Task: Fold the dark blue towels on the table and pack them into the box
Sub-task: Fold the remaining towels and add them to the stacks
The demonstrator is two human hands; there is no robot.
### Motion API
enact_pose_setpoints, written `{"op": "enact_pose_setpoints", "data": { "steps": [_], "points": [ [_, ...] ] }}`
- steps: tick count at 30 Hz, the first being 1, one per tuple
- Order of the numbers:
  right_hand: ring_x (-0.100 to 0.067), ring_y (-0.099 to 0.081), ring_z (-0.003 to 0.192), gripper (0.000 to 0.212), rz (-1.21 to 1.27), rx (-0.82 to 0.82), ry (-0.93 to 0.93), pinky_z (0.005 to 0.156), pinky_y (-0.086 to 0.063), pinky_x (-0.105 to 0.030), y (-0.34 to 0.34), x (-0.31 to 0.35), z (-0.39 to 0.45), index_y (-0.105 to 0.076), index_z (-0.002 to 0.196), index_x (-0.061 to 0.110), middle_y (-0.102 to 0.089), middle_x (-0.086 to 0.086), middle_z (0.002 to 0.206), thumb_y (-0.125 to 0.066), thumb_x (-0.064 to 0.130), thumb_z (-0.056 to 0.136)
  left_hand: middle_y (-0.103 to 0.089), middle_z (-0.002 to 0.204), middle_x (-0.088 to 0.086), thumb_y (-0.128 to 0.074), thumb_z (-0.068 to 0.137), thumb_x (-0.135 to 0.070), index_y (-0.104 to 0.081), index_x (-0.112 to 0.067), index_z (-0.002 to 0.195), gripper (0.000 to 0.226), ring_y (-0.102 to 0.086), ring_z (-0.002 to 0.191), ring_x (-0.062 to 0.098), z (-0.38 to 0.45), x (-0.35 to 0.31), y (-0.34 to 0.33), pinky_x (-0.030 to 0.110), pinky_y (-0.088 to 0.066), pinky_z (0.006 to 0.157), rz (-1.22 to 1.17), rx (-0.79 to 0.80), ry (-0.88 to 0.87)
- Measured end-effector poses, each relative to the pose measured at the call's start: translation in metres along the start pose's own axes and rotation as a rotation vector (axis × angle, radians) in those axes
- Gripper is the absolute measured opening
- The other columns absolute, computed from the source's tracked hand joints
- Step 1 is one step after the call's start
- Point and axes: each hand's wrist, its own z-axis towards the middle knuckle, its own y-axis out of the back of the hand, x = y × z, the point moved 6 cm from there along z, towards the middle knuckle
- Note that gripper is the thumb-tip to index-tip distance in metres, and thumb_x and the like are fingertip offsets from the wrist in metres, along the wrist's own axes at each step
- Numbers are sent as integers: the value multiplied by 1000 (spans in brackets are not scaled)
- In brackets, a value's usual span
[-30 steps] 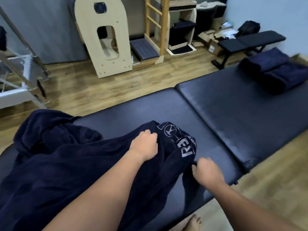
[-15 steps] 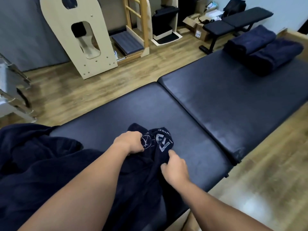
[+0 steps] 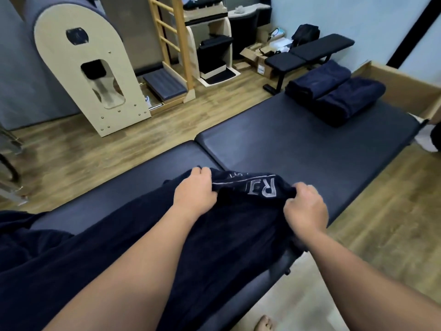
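Gripping the near edge of the unfolded dark blue towel (image 3: 181,237), both hands are closed on cloth. The left hand (image 3: 195,193) has its fingers curled over the hem at one end of the embroidered strip; the right hand (image 3: 306,210) pinches a bunched fold at the other end. Between the two grips the hem is drawn fairly taut, so the pale stitched lettering (image 3: 265,188) lies flat and legible in part. Judgement: the hands are set apart along one edge to find its corners and spread the cloth before the first fold.

The towel is thick, matt terry with a soft pile. It trails back over the padded worktop (image 3: 298,151) toward the person's left, where it lies rumpled; part of it hangs over the near edge. The worktop is smooth dark vinyl with a slight sheen, in two cushioned sections meeting at a seam.

At the far end of the worktop two folded towels (image 3: 334,94) lie touching side by side, squared into plump blocks. Just beyond them stands the cardboard box (image 3: 403,91), open-topped, with plain brown walls. Judgement: the folded pair is staged beside the box for packing; nothing is visible inside it from this angle.
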Motion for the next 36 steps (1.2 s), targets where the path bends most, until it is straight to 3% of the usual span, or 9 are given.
{"op": "enact_pose_setpoints", "data": {
  "steps": [5, 8, 12, 15, 17, 19, 23, 30, 36],
  "points": [
    [-26, -61, 105, 36, -30, 344, 258, 92, -50, -36, -42, -19, -16, -68, 115, 25, -67, 0, 103, -59, 23, 81, -65, 101, 2, -75, 80, -33, -58, -17, 91, 26, -63, 92, 23, -8, -8, -46, 37, -56, 76, 260, 544, 30],
    [-20, -65, 87, 10, 168, 492, 143, 84, -51, -35, -65, -34, -22, -65, 93, 36, -69, 9, 78, -55, 38, 93, -73, 83, 1, -77, 78, -45, -66, -15, 84, 33, -68, 80, 19, -19, -6, -62, 35, -57, 74, 102, 778, 119],
    [-37, -63, 105, 27, 180, 381, -29, 86, -49, -39, -76, -51, -14, -53, 125, 27, -70, -10, 104, -51, 24, 98, -68, 110, 6, -51, 93, -35, -57, -22, 119, 29, -62, 92, 22, -4, -1, -64, 38, -50, 79, -84, 550, 211],
    [-41, -62, 110, 55, 15, 424, -75, 84, -46, -44, -81, -56, -5, -28, 144, 22, -66, -15, 117, -56, 31, 98, -65, 118, 8, -37, 91, -10, -16, -45, 155, 77, -62, 92, 29, 10, 9, -73, 41, -52, 79, 27, 513, 175],
    [-40, -62, 110, 41, -61, 473, -77, 83, -47, -43, -85, -57, 1, -39, 133, 21, -66, -14, 117, -55, 34, 97, -63, 113, 3, -42, 90, -10, -6, -53, 155, 86, -59, 79, 25, 16, 15, -80, 38, -51, 72, 110, 557, 160],
    [-39, -63, 108, 26, -136, 506, -71, 81, -49, -41, -87, -58, 6, -48, 116, 19, -66, -13, 115, -55, 33, 96, -61, 114, -2, -54, 96, -23, -24, -46, 153, 69, -56, 73, 22, 21, 20, -86, 36, -51, 70, 186, 626, 152],
    [-37, -64, 103, 17, -227, 499, -81, 78, -50, -37, -75, -59, 22, -55, 104, 20, -67, -10, 112, -56, 30, 90, -65, 109, 2, -60, 98, -33, -53, -19, 101, 16, -63, 85, 23, 43, 23, -87, 38, -54, 76, 216, 548, 136],
    [-43, -62, 98, 12, -120, 194, -293, 79, -51, -42, -17, -106, 82, -46, 100, 12, -65, -20, 108, -47, 20, 91, -59, 100, 16, -50, 104, -28, -45, -7, 103, 22, -55, 94, 37, 119, -18, -41, 41, -41, 76, -301, 86, 269],
    [-45, -59, 97, 18, 48, -35, -430, 75, -44, -43, 24, -153, 138, -43, 108, 7, -62, -27, 107, -46, 24, 101, -46, 80, -3, -51, 104, -23, -40, -13, 97, 16, -39, 70, 16, 162, -94, -33, 27, -37, 64, -608, -17, 80]
  ]
}}
